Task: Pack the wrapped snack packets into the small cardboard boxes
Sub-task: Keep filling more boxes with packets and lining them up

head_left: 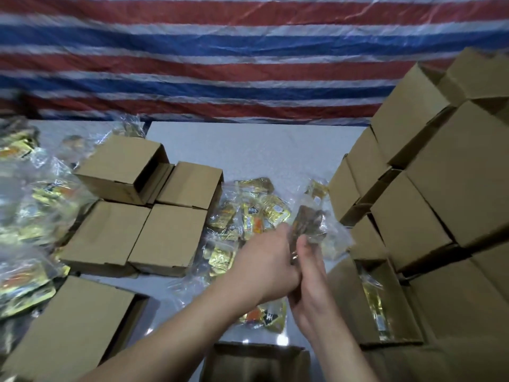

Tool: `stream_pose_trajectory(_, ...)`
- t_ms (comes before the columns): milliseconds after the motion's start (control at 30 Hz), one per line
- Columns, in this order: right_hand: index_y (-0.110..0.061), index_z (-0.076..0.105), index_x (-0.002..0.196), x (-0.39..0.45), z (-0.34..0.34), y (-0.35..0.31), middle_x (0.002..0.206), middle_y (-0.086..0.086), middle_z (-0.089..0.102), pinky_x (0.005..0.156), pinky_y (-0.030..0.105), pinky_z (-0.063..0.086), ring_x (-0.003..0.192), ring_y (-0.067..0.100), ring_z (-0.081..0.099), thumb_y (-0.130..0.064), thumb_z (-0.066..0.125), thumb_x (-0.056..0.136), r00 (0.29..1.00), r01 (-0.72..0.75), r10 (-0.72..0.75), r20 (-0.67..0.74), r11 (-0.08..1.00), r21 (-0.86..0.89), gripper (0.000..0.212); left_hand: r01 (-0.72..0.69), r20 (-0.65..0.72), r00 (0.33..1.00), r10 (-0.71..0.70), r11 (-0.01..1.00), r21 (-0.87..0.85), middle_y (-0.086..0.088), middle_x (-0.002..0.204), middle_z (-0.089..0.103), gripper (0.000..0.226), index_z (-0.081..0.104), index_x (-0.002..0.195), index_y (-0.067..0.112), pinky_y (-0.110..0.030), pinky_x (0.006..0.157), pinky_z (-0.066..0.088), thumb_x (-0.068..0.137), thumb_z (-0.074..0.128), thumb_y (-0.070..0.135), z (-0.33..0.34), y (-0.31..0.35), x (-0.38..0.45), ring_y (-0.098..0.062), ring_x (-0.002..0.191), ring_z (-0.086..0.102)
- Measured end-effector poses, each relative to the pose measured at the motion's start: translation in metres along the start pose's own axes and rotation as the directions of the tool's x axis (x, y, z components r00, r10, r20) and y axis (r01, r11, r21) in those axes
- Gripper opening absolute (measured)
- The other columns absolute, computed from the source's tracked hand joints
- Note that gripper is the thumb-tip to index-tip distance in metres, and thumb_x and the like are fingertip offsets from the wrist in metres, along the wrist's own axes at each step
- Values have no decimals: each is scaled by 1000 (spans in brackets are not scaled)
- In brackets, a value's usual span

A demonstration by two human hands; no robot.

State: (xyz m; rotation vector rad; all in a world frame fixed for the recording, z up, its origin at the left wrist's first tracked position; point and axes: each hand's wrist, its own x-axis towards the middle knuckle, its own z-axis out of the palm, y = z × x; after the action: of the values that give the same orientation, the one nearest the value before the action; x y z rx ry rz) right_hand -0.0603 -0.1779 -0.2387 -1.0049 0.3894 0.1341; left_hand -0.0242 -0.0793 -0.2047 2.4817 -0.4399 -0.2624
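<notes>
- now both hands meet over the table; the left hand and the right hand hold one clear bag of snack packets, fingers curled round it.
- the bag stands up tall, its long side pointing away from the person.
- more loose packets lie just under the hands.
- an open box with a packet inside sits just right of the hands.
- shut boxes lie to the left, and stacked boxes rise on the right.

Clear-wrapped snack packet with dark contents, upright, gripped between both hands; gold-and-orange packets heaped just beyond the left hand; open cardboard box holding packets right of the right hand; closed boxes farther left
</notes>
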Motion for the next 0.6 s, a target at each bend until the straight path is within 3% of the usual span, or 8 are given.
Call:
stream_pose_trajectory(167, -8, 59, 124, -1, -1, -9, 101, 10, 76, 69, 26, 58, 94, 20, 74, -31, 70, 72, 998, 9, -11, 67, 999, 37, 59, -51, 243, 964, 105, 975, -217, 7, 103, 63, 43, 48, 117, 28, -35, 82, 55, 81, 67, 40, -25, -7, -15, -13, 91, 62)
stream_pose_trajectory(233, 1, 58, 125, -2, -4, -8, 93, 10, 76, 65, 27, 58, 85, 20, 74, -29, 71, 69, 999, 20, -21, 36, 1000, 21, 65, -63, 234, 966, 113, 975, -213, 10, 107, 59, 42, 48, 117, 31, -32, 86, 53, 83, 70, 42, -23, -10, -22, -9, 96, 59)
stream_pose_trajectory(300, 8, 57, 124, -4, -8, -7, 87, 10, 75, 62, 28, 58, 79, 19, 74, -27, 73, 69, 998, 59, -59, 18, 998, 12, 67, -53, 238, 966, 99, 980, -191, 9, 121, 54, 53, 46, 129, 35, -31, 96, 49, 84, 69, 50, -20, -15, -29, -10, 110, 54)
stream_pose_trajectory(400, 9, 54, 128, -7, -14, -9, 91, 10, 75, 62, 29, 59, 80, 20, 73, -24, 70, 74, 996, 91, -91, 19, 995, 30, 65, -14, 203, 977, 61, 974, -225, 7, 141, 46, 66, 38, 144, 39, -36, 109, 42, 86, 63, 57, -18, -21, -38, -12, 129, 47)
stream_pose_trajectory(467, 6, 52, 132, -10, -14, -12, 98, 13, 75, 65, 29, 59, 86, 22, 73, -27, 73, 73, 994, 88, -87, 59, 996, -7, 71, -31, 125, 990, 64, 966, -256, 5, 138, 50, 61, 42, 144, 31, -35, 110, 40, 90, 63, 52, -18, -19, -43, -12, 128, 47)
stream_pose_trajectory(600, -2, 52, 128, -13, -5, -24, 106, 17, 74, 74, 29, 58, 95, 26, 73, -35, 90, 61, 975, 142, -108, 194, 974, -175, 84, -60, 14, 997, 71, 920, -386, 1, 114, 58, 37, 55, 124, 20, -36, 97, 47, 94, 61, 41, -22, -7, -49, -12, 108, 56)
